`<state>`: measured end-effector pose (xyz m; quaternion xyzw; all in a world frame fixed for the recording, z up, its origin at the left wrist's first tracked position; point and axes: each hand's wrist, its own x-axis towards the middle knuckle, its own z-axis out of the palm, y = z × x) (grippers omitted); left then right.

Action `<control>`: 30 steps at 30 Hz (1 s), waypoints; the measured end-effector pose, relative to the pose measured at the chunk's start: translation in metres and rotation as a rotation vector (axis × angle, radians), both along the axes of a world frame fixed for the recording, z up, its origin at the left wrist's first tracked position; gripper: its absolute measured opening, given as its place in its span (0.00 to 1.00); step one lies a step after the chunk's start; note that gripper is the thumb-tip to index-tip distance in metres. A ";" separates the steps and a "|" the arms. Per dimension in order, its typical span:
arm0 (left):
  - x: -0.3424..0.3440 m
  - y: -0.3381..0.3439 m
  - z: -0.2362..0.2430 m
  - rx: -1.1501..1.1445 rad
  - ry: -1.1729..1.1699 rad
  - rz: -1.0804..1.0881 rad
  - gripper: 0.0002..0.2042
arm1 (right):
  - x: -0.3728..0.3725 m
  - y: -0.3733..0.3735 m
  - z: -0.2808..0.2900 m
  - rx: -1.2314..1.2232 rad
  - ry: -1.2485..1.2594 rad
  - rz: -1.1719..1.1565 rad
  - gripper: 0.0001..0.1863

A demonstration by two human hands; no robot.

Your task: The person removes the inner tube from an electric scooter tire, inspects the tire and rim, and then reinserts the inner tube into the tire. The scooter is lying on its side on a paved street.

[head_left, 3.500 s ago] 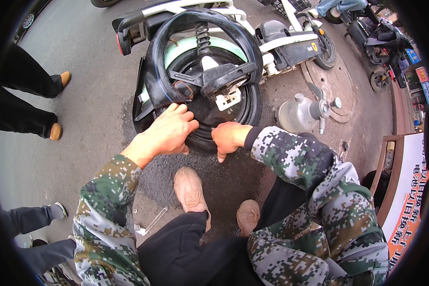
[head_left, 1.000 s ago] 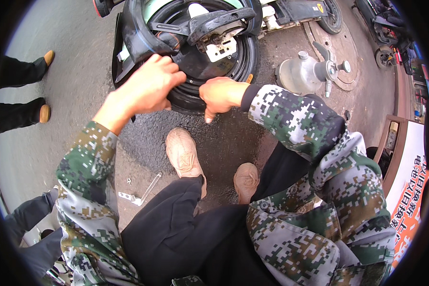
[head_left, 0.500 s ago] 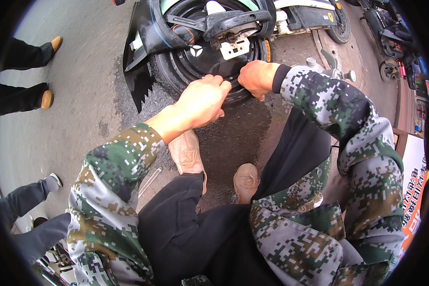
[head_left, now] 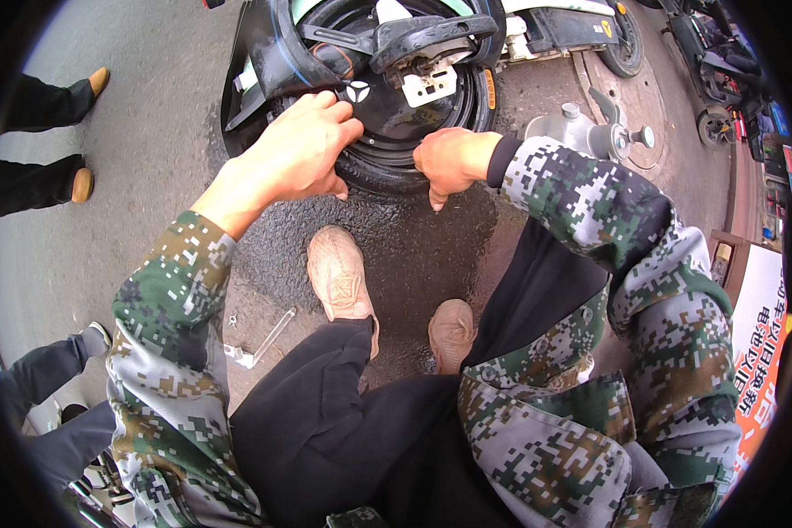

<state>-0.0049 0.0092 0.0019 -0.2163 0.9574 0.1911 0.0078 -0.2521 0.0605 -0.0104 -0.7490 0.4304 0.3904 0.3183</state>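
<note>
Two bare hands are set on the near edge of a tyre [head_left: 385, 180], which is seated around a black wheel [head_left: 383, 119]. The left hand [head_left: 304, 145] is placed on the near-left stretch, the right hand [head_left: 453, 163] on the near-right. The tyre is clamped by both: fingers are curled over its edge and thumbs are pointed down along the near side, though some fingertips are hidden. The hands are held apart, and a short stretch of tyre is left bare between them.

Just beyond the left hand, a black tube [head_left: 277, 57] is looped over the wheel. Straight beyond the grip, a pale plate [head_left: 431, 85] and a dark bracket [head_left: 436, 40] are seen above the wheel. Beyond the right hand, an orange strip [head_left: 490, 88] is shown by the tyre's edge, and farther on a scooter body [head_left: 559, 31] is seen. To the right of the grip, a grey can [head_left: 559, 129] is partly covered by the right sleeve [head_left: 581, 194].

Below the grip, two pale shoes [head_left: 339, 273] are planted on wet ground [head_left: 396, 255]. Well left of the grip, a bystander's legs [head_left: 48, 106] are seen.
</note>
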 end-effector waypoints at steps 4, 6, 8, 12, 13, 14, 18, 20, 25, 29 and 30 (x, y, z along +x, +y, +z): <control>0.007 0.004 -0.010 0.010 0.172 -0.053 0.32 | 0.005 -0.003 0.002 0.007 -0.005 0.030 0.30; 0.008 0.007 -0.010 0.014 0.252 -0.040 0.32 | 0.012 -0.007 0.008 0.077 -0.027 -0.017 0.32; 0.007 0.008 -0.008 0.052 0.230 -0.031 0.31 | 0.025 -0.014 0.012 0.157 -0.120 -0.141 0.35; 0.004 0.007 -0.002 0.075 0.230 -0.032 0.31 | 0.045 -0.014 0.015 0.107 -0.180 -0.254 0.37; 0.002 0.007 -0.003 0.080 0.229 -0.030 0.31 | 0.043 -0.013 0.014 0.096 -0.188 -0.269 0.37; 0.000 0.005 -0.004 0.085 0.230 -0.032 0.31 | 0.040 -0.012 0.015 0.086 -0.195 -0.287 0.36; 0.002 0.002 -0.007 0.096 0.220 -0.043 0.31 | 0.031 -0.009 0.013 0.088 -0.139 -0.240 0.37; 0.005 0.001 -0.008 0.090 0.222 -0.038 0.30 | 0.022 -0.010 0.013 0.096 -0.054 -0.149 0.36; 0.004 0.004 -0.005 0.128 0.236 -0.026 0.30 | 0.020 -0.012 0.019 0.109 -0.022 -0.052 0.37; 0.001 0.005 -0.006 0.111 0.228 -0.013 0.31 | 0.041 -0.022 0.020 0.146 -0.161 -0.239 0.39; 0.001 0.005 -0.007 0.111 0.233 -0.008 0.31 | 0.047 -0.023 0.018 0.152 -0.197 -0.298 0.40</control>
